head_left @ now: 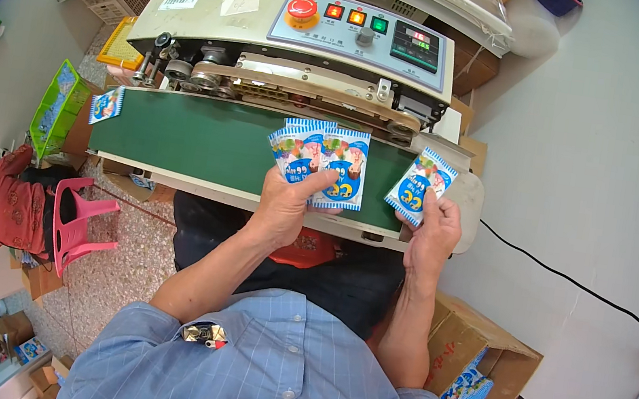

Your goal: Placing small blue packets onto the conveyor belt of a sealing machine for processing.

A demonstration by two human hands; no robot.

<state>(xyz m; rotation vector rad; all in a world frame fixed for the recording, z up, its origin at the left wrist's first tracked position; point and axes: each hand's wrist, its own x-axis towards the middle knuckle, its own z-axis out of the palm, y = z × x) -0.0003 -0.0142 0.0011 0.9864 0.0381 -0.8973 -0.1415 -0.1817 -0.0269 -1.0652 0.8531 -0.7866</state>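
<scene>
My left hand is closed on a small fan of blue-and-white printed packets, its thumb pressed over the front one. To the right, my right hand pinches a single packet of the same kind by its lower edge, tilted. Both hands are over the near side of a green conveyor belt. Behind the belt stands a band sealing machine with rollers and a brown band along its front. Another such packet lies at the belt's left end.
Beyond the belt's left end is a green basket with blue-and-white contents. A pink plastic chair stands at left. An open cardboard box holding packets sits at lower right. A black cable runs along the right wall.
</scene>
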